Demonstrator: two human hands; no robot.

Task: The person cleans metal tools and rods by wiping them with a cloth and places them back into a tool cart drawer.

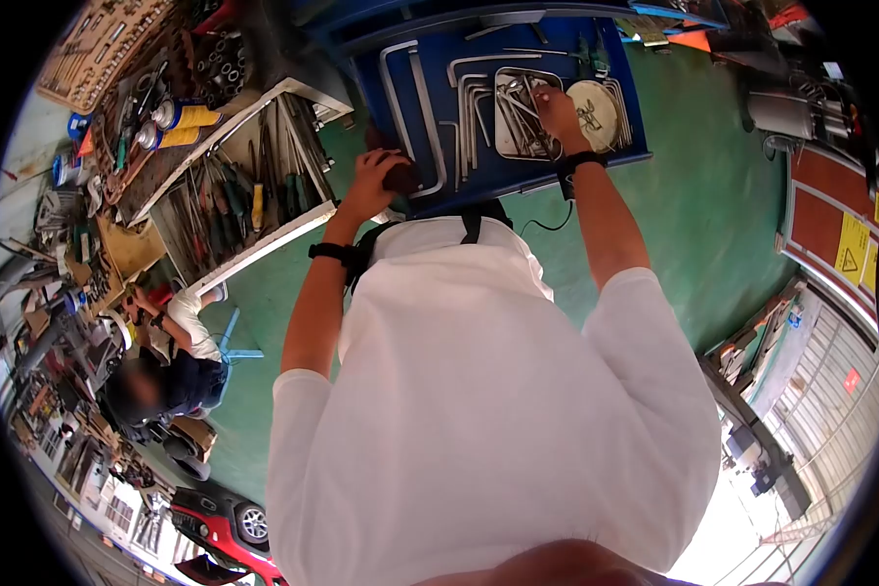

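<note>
Right hand point(557, 112), upper centre right of frame: fingers bent and drawn together over the right part of a metal tray point(499, 109); whether they grip a piece or only touch cannot be told. Small tools point(520, 115) lie heaped in that tray, directly under the fingertips and to the left of the hand. Just right of the hand: round dish point(583, 95) with a few small metal pieces in it. Left of the tray: L-shaped keys point(466, 122), then long bent bars point(424, 98). All sit in a blue drawer point(547, 182). Left hand point(373, 181), at the drawer's left edge: fingers curled by a dark brown patch, grasp unclear. Farther out, upper left: rack point(293, 230) of handled tools, two cans point(181, 115) above it. Left, lower: a seated person point(181, 376). Bottom left: red car point(223, 532).
</note>
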